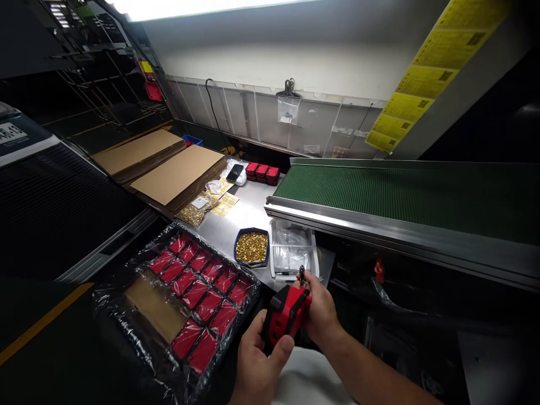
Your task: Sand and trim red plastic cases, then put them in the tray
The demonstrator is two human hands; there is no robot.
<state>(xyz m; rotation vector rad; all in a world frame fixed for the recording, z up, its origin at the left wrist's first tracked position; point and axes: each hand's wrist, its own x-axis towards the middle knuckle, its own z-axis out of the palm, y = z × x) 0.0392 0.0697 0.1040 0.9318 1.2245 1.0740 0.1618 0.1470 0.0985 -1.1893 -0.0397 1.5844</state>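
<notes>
My left hand [264, 357] grips a compact red-and-black device [287, 315], its thumb and fingers pressed on the lower sides. The device is tilted, with dark round spots on its near face; its exact kind is unclear. At its far end my right hand [319, 309] is closed on a small shiny metal piece [302, 275], perhaps a clip, and lies against the device's right side. Just beyond the hands are a white tray [273, 261] with clear plastic bags and a blue bin [236, 256] of small brass-coloured parts.
To the left, a plastic-lined crate [143, 349] holds rows of red-topped items over cardboard. Behind it lie cardboard stacks [177, 174], a bag of brass parts [196, 211], sticker sheets [225, 205] and a phone [235, 172]. Red-and-black units [261, 171] stand beside a green conveyor [358, 188].
</notes>
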